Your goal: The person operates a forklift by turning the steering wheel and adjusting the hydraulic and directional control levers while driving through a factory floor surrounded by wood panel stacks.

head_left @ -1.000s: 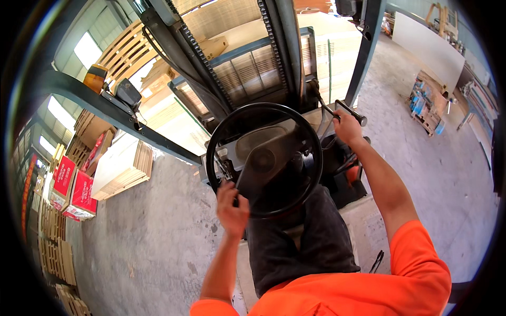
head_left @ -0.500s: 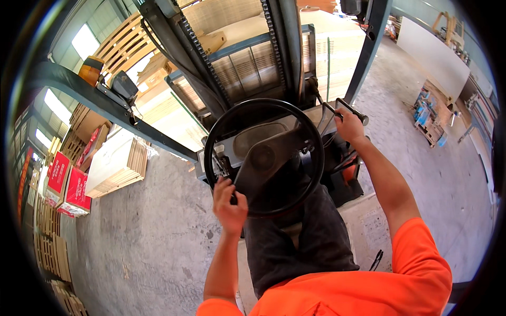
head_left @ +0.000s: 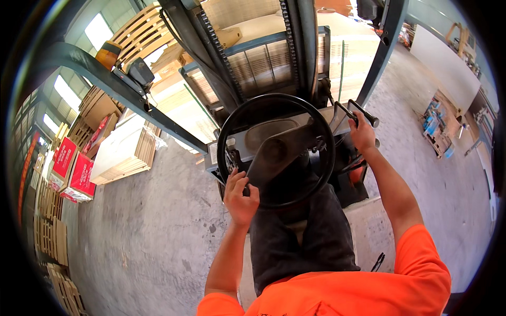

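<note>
My left hand (head_left: 241, 199) is closed around a dark spinner knob (head_left: 246, 190) at the lower left of a black steering wheel (head_left: 332, 158). The wheel belongs to a forklift, and its hub cover looks dusty. To the right of the wheel, my right hand (head_left: 362, 136) is wrapped round a black-tipped control lever (head_left: 355, 119); part of its grip is hidden by the fingers. Another bent lever (head_left: 334, 111) stands just left of that hand. Ahead rises the forklift mast (head_left: 300, 52) with its chains, and beyond it the load backrest (head_left: 253, 45) faces stacked boards.
Large stacks of pale boards (head_left: 358, 58) stand close ahead. To the left are a board stack (head_left: 124, 158), red-and-white cartons (head_left: 81, 176) and wooden pallets (head_left: 50, 237). On the right, a loaded pallet (head_left: 436, 129) sits on the concrete floor before a white panel (head_left: 443, 66).
The whole view has shifted, so the wheel and mast appear farther right. My right hand sits slightly closer to me at the levers. My left hand keeps its hold on the knob.
</note>
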Tool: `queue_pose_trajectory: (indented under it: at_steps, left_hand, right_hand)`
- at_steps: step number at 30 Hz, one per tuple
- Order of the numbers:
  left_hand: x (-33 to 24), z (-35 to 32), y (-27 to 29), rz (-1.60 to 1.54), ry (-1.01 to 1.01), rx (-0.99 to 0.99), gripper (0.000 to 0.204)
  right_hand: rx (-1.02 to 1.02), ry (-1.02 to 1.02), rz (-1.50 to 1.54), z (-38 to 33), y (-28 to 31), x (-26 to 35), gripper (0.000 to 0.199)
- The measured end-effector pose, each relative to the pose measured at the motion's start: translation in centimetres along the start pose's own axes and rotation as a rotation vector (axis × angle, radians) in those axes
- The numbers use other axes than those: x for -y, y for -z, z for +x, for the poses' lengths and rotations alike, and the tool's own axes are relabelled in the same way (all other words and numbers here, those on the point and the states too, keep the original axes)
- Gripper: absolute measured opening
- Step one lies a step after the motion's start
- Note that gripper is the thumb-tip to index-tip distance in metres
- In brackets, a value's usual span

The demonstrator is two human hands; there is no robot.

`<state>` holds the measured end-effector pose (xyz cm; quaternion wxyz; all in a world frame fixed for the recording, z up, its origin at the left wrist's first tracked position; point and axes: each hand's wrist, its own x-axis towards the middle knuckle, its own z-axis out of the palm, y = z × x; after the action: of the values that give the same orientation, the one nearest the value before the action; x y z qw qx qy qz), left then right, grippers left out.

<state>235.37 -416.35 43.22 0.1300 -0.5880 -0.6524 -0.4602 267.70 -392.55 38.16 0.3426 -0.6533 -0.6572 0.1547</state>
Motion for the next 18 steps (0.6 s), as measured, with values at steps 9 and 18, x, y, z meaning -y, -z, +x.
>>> queue_pose_trajectory:
  at_steps: [9, 18]
  left_hand:
    - [-0.5, 0.7, -1.9, -0.057, -0.039, 0.022, 0.015]
    - [1.0, 2.8, -4.8, -0.035, -0.025, -0.091, 0.017]
  right_hand:
    - [0.016, 0.075, -0.102, 9.7, -3.9, 0.7, 0.032]
    - [0.021, 0.163, -0.121, 17.3, -6.5, -3.0, 0.035]
